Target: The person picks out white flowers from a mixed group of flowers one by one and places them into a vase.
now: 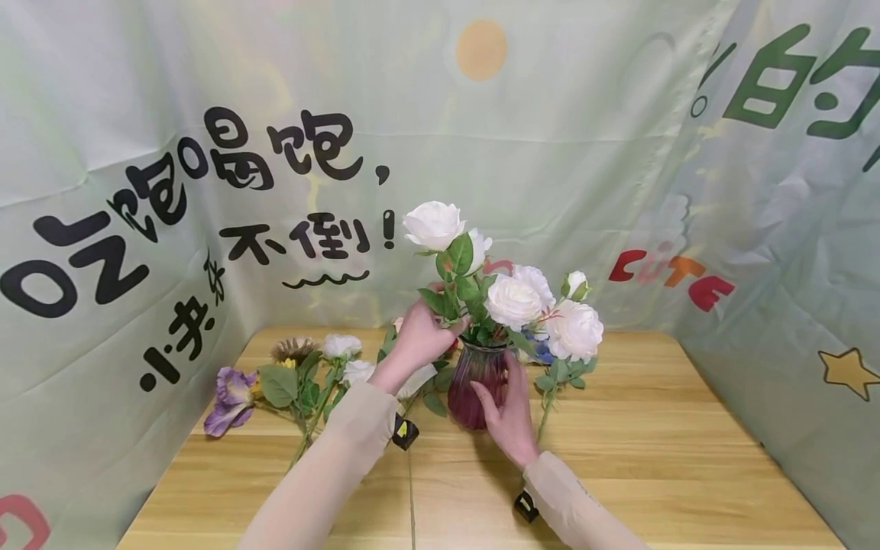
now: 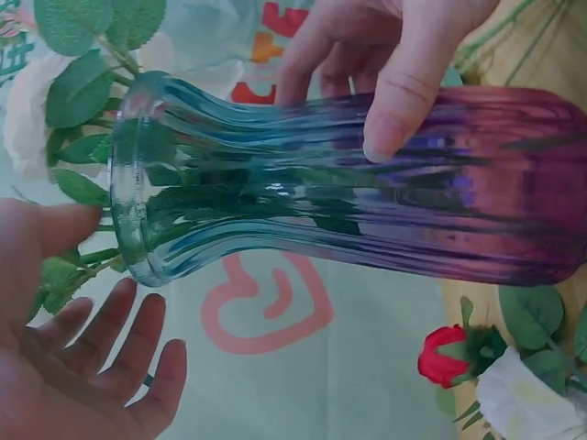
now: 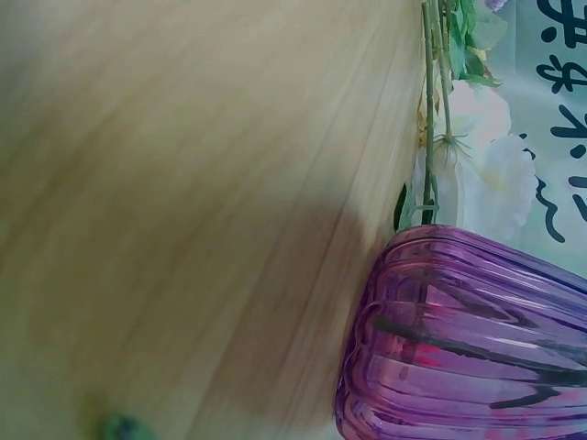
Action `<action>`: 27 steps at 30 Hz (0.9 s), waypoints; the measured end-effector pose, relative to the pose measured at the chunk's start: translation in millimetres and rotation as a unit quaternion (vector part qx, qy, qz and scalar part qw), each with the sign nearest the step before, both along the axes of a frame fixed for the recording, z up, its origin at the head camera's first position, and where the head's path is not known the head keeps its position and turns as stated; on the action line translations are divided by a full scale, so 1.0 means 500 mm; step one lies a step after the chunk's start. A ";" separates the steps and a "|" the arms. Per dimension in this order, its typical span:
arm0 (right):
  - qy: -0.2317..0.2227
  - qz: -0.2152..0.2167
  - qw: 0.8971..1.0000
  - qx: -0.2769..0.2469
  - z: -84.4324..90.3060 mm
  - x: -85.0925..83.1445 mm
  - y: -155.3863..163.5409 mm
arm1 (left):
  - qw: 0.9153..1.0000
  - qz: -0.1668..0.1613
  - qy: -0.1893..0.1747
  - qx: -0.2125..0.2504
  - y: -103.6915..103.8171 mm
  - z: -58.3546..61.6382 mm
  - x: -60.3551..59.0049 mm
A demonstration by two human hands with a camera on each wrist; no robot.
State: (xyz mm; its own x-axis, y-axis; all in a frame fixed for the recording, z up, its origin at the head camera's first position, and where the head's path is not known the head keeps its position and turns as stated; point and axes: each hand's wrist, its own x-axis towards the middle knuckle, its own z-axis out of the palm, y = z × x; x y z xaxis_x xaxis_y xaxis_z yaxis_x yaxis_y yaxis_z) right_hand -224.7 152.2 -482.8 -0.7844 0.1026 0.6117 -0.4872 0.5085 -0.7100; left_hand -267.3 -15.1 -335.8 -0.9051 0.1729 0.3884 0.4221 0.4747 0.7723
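while wrist views reveal inner stems (image 3: pixel 449 342); left grip (image 1: pixel 422 336) loose; right grip (image 1: pixel 512 412) clasps vase (image 1: pixel 473 389)

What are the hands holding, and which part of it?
The right hand holds the vase around its middle. The left hand is open beside the flowers and seems to hold nothing.

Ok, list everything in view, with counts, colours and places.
Vase: 1, teal to pink, centre
Roses: several, white, in vase
Frilled flower: 1, purple, far left
Shaggy flower: 1, brown, left
Loose flowers: at least 2, white, left
Rosebud: 1, red, beside vase
Half-hidden bloom: 1, blue, behind vase
Table: 1, light wood, below vase
Backdrop: count unclear, pale green, around table
Sleeves: 2, beige, lower edge
Wrist pieces: 2, black, by sleeves
Left hand: 1, by vase top
Right hand: 1, on vase
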 end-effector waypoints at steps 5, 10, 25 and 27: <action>0.008 -0.001 1.000 0.004 -0.001 -0.001 0.001 | 0.997 0.005 -0.011 0.078 -0.012 0.006 0.013; 0.006 -0.002 1.000 0.005 0.001 0.000 0.001 | 0.991 0.014 0.021 0.134 -0.021 0.020 0.021; 0.000 -0.002 1.000 0.007 0.004 0.003 0.001 | 0.996 0.053 0.052 0.041 -0.015 0.010 0.021; -0.004 -0.002 1.000 0.007 0.003 0.002 0.001 | 0.997 0.058 0.050 0.028 -0.013 0.009 0.021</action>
